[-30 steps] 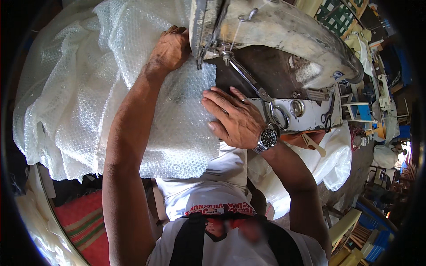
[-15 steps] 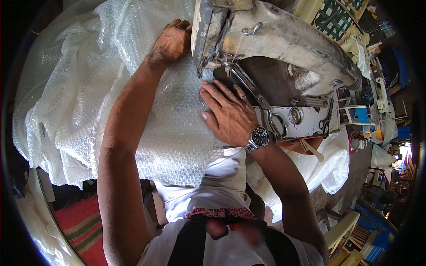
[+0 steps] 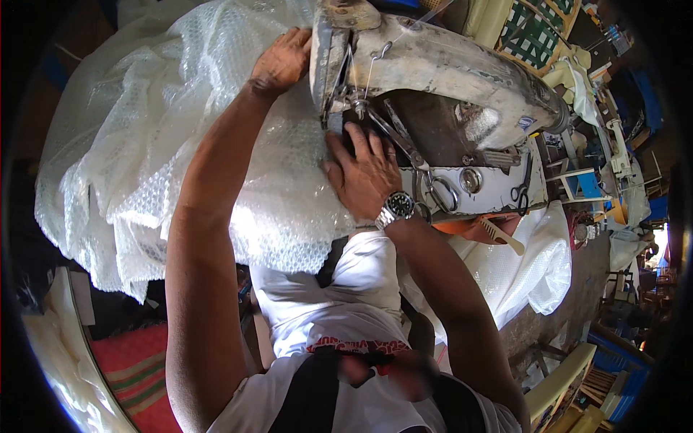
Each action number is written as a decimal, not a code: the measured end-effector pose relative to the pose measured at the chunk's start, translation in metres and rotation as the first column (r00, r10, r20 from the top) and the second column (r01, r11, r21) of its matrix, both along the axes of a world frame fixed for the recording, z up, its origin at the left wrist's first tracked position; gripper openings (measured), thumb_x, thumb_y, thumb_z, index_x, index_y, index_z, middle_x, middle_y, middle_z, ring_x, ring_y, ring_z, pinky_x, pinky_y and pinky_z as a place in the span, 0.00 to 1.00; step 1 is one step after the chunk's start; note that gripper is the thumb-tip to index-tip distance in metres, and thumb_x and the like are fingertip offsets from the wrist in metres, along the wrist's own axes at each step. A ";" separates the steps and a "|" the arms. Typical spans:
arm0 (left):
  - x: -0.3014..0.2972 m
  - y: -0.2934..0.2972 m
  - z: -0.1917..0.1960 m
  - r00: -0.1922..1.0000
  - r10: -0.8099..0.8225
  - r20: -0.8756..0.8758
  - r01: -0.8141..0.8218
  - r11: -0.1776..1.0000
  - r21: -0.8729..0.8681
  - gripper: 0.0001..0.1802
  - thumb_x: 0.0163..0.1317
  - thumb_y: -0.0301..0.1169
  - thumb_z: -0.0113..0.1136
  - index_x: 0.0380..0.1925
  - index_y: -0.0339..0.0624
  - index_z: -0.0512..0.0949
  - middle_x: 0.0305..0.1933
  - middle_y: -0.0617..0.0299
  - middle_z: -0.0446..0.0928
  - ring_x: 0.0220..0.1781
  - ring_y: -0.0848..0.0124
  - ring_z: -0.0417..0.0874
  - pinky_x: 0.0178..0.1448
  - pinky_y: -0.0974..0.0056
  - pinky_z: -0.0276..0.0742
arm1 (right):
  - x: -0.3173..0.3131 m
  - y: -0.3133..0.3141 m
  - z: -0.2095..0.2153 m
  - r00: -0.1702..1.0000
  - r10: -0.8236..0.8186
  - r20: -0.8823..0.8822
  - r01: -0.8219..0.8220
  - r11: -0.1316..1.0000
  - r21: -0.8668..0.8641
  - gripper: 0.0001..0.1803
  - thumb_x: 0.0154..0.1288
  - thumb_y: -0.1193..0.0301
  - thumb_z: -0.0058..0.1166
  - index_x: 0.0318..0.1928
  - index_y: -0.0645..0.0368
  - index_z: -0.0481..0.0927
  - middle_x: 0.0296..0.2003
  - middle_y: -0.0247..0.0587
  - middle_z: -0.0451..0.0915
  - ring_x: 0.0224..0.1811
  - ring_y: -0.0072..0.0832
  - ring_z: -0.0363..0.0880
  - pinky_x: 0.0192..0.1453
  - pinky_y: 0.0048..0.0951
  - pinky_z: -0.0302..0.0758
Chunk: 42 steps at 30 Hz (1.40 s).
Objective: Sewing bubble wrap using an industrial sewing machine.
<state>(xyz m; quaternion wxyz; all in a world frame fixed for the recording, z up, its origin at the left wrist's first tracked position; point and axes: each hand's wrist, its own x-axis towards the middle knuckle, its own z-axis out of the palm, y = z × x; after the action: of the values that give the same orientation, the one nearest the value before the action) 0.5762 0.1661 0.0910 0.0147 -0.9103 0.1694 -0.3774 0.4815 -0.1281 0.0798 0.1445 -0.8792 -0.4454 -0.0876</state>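
Observation:
A large sheet of bubble wrap (image 3: pixel 180 144) spreads over the left side and passes under the sewing machine's head (image 3: pixel 346 79). Beside that head, at the far side, my left hand (image 3: pixel 283 61) is closed on the bubble wrap; its fingertips are partly hidden. My right hand (image 3: pixel 364 173) lies flat with fingers stretched out, just in front of the needle area, at the wrap's right edge. A pair of large metal shears (image 3: pixel 427 173) rests on the machine bed, right of this hand. Thread runs down the machine's worn arm (image 3: pixel 447 65).
On the white machine table (image 3: pixel 447 206) are a round metal dish (image 3: pixel 471 180) and dark-handled scissors (image 3: pixel 520 193). An orange tray (image 3: pixel 480 229) with a cream-coloured handle-like piece hangs below. More bubble wrap (image 3: pixel 538 267) drapes at right. A red striped cloth (image 3: pixel 133 368) lies lower left.
The bubble wrap's near edge has moved away from me, uncovering more of my trousers. My right hand has shifted slightly left and forward. My left hand stays by the machine head.

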 end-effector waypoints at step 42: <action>-0.286 -0.191 0.062 0.854 -0.055 -0.517 -0.013 0.992 -0.128 0.19 0.65 0.37 0.70 0.47 0.32 0.81 0.62 0.49 0.81 0.65 0.51 0.83 0.66 0.53 0.83 | -0.063 -0.086 -0.057 0.988 0.086 0.130 -0.141 0.849 0.510 0.12 0.58 0.67 0.66 0.45 0.43 0.88 0.60 0.27 0.78 0.65 0.31 0.75 0.75 0.53 0.57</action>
<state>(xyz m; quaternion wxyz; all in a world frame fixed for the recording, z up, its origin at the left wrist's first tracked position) 0.2905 -0.0250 0.1531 -0.0936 -0.9755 0.1526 -0.1280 0.4186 -0.2136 0.0227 0.3573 -0.7745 -0.4634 -0.2404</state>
